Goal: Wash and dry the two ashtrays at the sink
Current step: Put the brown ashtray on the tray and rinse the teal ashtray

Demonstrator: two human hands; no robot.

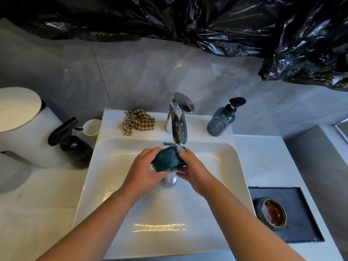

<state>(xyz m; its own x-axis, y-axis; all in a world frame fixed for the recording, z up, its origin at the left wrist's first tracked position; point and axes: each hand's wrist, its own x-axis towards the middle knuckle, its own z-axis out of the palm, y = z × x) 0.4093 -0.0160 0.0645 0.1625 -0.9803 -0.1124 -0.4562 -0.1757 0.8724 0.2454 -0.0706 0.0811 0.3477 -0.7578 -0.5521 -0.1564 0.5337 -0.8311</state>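
Both hands are over the middle of the white sink (228, 166), right under the shiny metal tap (178, 127). The left hand (143, 174) grips the left end of a dark green scrub sponge (167, 159), fingers curled round it & thumb tucked below. The right hand (193, 171) grips the sponge's right end, w/ fingers bent over the top. Water falls from the tap onto the sponge.

A clear shiny thing (170, 178) sits just under the sponge, between the two hands. It's too blurry to tell if it's an ashtray.

One round brown glass ashtray w/ a dark rim (271, 213) lies on a flat dark tray (303, 225), on the right side of the pale counter (263, 157), near its front edge & well apart from the hands.

On the sink's back edge, left of the tap, lies a crumpled brown checked cloth (138, 121). At the back right corner stands a blue-grey pump bottle (221, 119). On the counter's left side, just beside the sink, stand a dark spray bottle (75, 146) & a small white cup (92, 127). Crinkly black plastic sheets (188, 21) hang on the grey wall above.
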